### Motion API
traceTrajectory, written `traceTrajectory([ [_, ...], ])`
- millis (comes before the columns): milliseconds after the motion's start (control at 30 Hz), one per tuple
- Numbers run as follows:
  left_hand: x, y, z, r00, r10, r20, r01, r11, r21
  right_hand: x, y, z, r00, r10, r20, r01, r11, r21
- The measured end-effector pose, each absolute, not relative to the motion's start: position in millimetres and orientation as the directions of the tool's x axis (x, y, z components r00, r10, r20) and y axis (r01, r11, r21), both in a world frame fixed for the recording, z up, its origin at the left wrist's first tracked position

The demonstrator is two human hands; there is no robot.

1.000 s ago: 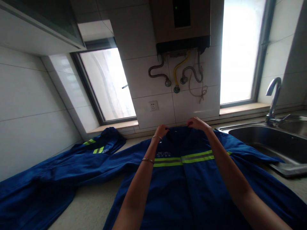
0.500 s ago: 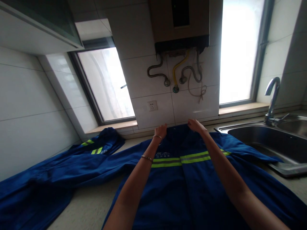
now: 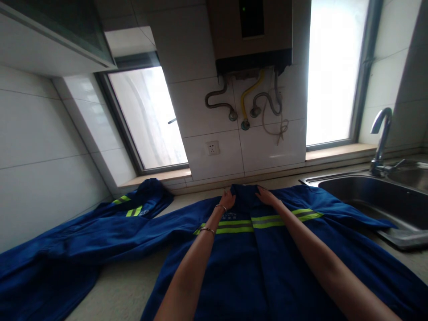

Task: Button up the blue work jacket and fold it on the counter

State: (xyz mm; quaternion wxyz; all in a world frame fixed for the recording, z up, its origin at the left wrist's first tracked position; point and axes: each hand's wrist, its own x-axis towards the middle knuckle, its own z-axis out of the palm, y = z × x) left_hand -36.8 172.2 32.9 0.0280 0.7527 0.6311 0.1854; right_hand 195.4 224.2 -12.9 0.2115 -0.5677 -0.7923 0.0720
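Note:
A blue work jacket [image 3: 230, 263] with yellow-green and grey reflective bands lies spread, front side up, on the countertop. White lettering shows on its chest, partly behind my left wrist. My left hand [image 3: 228, 199] is closed on the left side of the collar, with two bracelets on that arm. At the collar's other side, my right hand [image 3: 266, 196] grips the cloth, its fingertips partly hidden. One sleeve reaches over the sink's edge. A second blue garment [image 3: 36, 285] with similar bands lies bunched at the left.
A steel sink [image 3: 361, 191] with a faucet [image 3: 379, 138] stands at the right. Bare countertop [image 3: 123, 285] shows between the garments. On the tiled wall are a water heater [image 3: 224, 31] with hoses and a socket [image 3: 213, 148]. A cabinet [image 3: 56, 40] overhangs the upper left.
Both hands have come down and nearer to me with the collar, which was raised against the wall's foot and now lies lower. The second garment has stayed put.

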Motion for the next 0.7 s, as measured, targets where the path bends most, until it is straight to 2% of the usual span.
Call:
traceTrajectory([
  [167,-32,171,-8,0.100,0.994,0.043,0.987,-0.105,0.126,181,223,-26,-0.176,0.963,0.204,0.944,0.224,-0.243],
  [300,-31,175,-10,0.098,0.995,-0.023,0.991,-0.095,0.093,179,227,-27,-0.107,0.985,0.137,0.972,0.132,-0.195],
  [400,-32,175,-9,0.085,0.996,-0.022,0.993,-0.083,0.085,180,227,-26,-0.073,0.993,0.094,0.975,0.090,-0.201],
  [500,-31,171,-11,0.077,0.997,0.018,0.993,-0.078,0.084,178,224,-18,-0.061,0.988,0.143,0.967,0.094,-0.236],
  [567,-30,169,-11,0.098,0.991,0.093,0.991,-0.106,0.078,170,221,-10,-0.090,0.974,0.208,0.960,0.141,-0.243],
  [633,-29,167,-10,0.185,0.967,0.175,0.979,-0.198,0.057,158,218,-6,-0.169,0.951,0.258,0.945,0.231,-0.232],
  [700,-29,167,-10,0.270,0.946,0.180,0.958,-0.282,0.044,144,216,-6,-0.263,0.930,0.257,0.921,0.322,-0.221],
])
